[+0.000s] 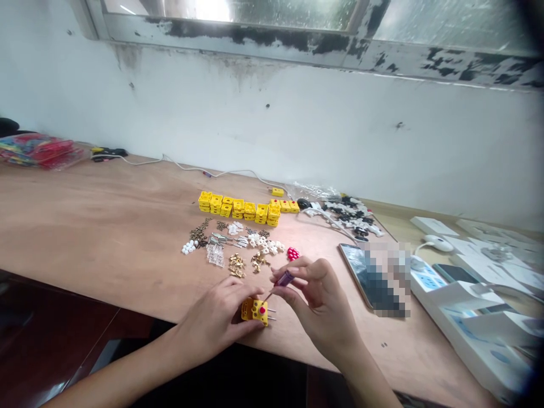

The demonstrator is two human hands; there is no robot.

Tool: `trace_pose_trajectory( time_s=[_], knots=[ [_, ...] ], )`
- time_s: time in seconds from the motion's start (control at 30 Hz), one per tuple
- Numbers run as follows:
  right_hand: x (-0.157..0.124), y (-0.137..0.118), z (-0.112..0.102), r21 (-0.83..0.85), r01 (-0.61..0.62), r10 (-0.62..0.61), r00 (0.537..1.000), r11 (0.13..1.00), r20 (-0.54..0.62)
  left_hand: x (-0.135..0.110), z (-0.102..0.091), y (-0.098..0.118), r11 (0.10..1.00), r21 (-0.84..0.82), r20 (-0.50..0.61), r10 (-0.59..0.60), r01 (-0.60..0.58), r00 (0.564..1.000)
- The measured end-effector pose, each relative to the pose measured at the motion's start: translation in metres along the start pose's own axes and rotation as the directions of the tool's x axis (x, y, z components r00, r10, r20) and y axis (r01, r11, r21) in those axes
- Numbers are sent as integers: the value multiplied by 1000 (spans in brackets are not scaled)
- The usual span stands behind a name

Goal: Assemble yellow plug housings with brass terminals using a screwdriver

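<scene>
The left hand (216,320) firmly gripped a yellow connector block (255,311) with two metal pins (271,314), over the front of the wooden desk (106,226). The right hand (317,306) pinched a purple-handled screwdriver (284,278), its tip at the block.

Our left hand (216,320) pinches a square yellow plastic connector block (250,310) with a round red button and two protruding metal pins. Our right hand (318,300) holds a slim purple-handled screwdriver (284,278), its thin shaft reaching down to the block's top edge. Just beyond our right fingertips (302,266) sits a cluster of glossy red parts (293,253). Farther past our fingers, on a light plywood desk (85,226), lie small brass fittings (237,265), white plastic pieces (263,243) and rows of hollow yellow blocks (238,208). Right of our fingers lies a partly pixelated smartphone (355,266).
</scene>
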State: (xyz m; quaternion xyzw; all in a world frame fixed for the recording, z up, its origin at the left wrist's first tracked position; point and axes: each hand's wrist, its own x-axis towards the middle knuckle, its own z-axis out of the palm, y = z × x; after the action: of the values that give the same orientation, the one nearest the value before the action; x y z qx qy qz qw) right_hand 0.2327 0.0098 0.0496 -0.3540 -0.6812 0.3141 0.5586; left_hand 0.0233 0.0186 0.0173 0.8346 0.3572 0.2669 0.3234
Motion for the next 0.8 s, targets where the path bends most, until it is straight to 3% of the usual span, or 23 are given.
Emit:
trace_pose_trajectory(
  time_s=[0.1, 0.2, 0.27, 0.43, 0.63, 0.8],
  knots=[
    [0, 0, 0, -92, 51, -57, 996, 994, -66, 0, -1, 1, 1000, -5, 3, 1, -1, 1000],
    [0, -4, -3, -46, 5, 0, 994, 999, 106, 0, -1, 2, 1000, -17, 3, -19, 19, 1000],
    [0, -5, -4, 2, -27, 27, 989, 1000, 147, 0, -1, 3, 1000, -22, 10, -20, 20, 1000],
    [1, 1, -5, -24, 42, -43, 998, 999, -43, -1, -1, 3, 1000, -22, 22, 0, 0, 1000],
    [-1, -3, -5, 14, -78, 76, 987, 997, 144, -1, 0, 2, 1000, -27, 12, 4, -4, 1000],
    [1, 2, 0, -17, 2, -2, 1000, 1000, -27, -1, -1, 1, 1000, -14, 5, 16, -16, 1000]
  ],
)
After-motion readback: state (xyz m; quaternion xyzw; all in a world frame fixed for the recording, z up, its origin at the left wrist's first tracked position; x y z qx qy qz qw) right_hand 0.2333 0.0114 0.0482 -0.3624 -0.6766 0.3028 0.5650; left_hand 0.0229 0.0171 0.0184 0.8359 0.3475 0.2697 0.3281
